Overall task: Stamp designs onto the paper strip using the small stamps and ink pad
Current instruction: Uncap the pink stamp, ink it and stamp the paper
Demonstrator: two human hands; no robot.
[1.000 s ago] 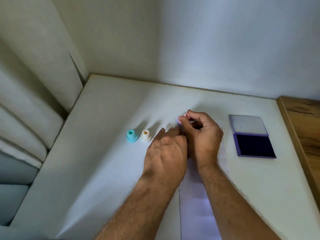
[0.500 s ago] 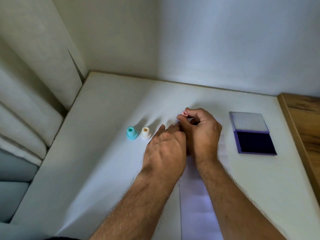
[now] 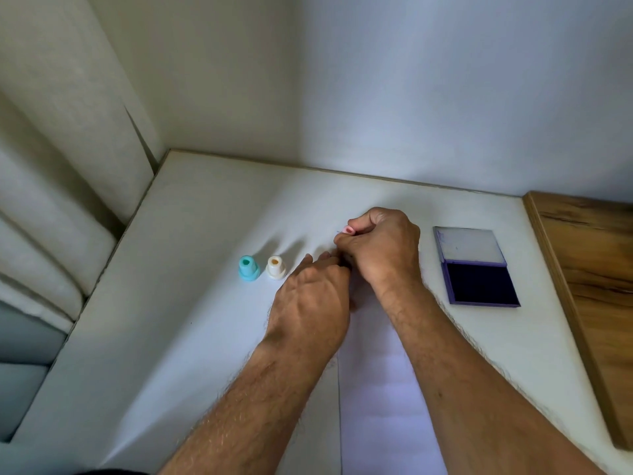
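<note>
A: Why does the left hand (image 3: 313,296) lie on the near stretch of the paper strip (image 3: 383,389)?

B: Most likely to pin the paper so it cannot slide on the tabletop (image 3: 205,337). Its fingers reach forward, fairly straight, holding nothing; the fingertips are hidden behind the other hand.

A: And the right hand (image 3: 383,248)?

B: Its grip is curled around the pink stamp (image 3: 348,230), knuckles up, wrist bent, the stamp's top peeking out at the far left of the fist. It seems to be pressing down on the strip's far end, though the contact is hidden.

A: The other things?

B: The teal stamp (image 3: 247,268) and white stamp (image 3: 275,267) stand upright to the left, within easy reach. The ink pad (image 3: 478,282) lies open to the right.
</note>
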